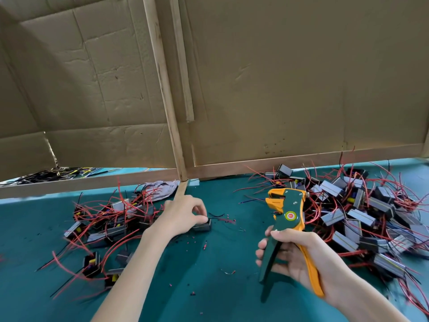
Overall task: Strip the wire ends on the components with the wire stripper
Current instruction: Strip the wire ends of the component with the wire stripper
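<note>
A small black component [202, 227] is lying on the green cloth [220, 298], its short wires pointing right toward the wire stripper [286, 212]. The left hand [183, 214], nearer, is pinching it. The right hand [299, 259] is gripping the stripper's handles, head upward. Component piles [362, 212] are flanking both hands, and cardboard [290, 77] is standing behind.

Left hand [183, 214] covers most of its component [204, 227]. The right pile [371, 219] runs off the edge, blurred there.
</note>
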A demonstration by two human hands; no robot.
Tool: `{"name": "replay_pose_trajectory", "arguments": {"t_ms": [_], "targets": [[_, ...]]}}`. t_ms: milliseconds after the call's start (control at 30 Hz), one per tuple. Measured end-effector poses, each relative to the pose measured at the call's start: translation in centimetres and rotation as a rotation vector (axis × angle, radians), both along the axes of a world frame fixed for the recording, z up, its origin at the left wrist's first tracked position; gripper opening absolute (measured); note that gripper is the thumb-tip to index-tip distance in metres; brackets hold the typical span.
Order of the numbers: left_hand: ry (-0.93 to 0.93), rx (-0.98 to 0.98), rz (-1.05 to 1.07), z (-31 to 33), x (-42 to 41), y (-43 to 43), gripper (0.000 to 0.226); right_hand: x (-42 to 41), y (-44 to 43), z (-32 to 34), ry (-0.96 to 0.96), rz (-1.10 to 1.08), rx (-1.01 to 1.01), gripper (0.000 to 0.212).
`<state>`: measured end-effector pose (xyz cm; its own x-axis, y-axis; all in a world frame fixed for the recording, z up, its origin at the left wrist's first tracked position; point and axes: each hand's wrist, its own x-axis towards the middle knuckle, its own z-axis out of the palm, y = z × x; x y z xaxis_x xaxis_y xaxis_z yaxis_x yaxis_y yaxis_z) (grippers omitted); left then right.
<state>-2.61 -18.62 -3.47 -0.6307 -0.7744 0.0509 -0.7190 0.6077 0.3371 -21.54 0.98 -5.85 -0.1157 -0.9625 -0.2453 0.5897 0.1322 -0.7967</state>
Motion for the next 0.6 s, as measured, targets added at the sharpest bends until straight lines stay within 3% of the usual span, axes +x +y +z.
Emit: {"name": "replay_pose_trajectory", "arguments": {"t_ms": [100,267,467,600], "targets": [[0.071,0.049,-0.110,0.8,-0.6,0.7,0.011,0.0,0.1,0.1,0.005,-0.006,0.001,0.037],[0.201,0.014,-0.043,2.8,0.8,0.2,0.032,-0.1,0.1,0.2,-0.001,-0.014,-0.004,0.044],[0.114,0.160,-0.186,0.0,-1.0,1.3,0.020,0.1,0.2,0.1,0.006,0.004,-0.008,0.041],[0.208,0.143,-0.143,-1.9,-1.5,1.2,0.018,0.2,0.2,0.1,0.008,0.014,-0.008,0.042]]}}
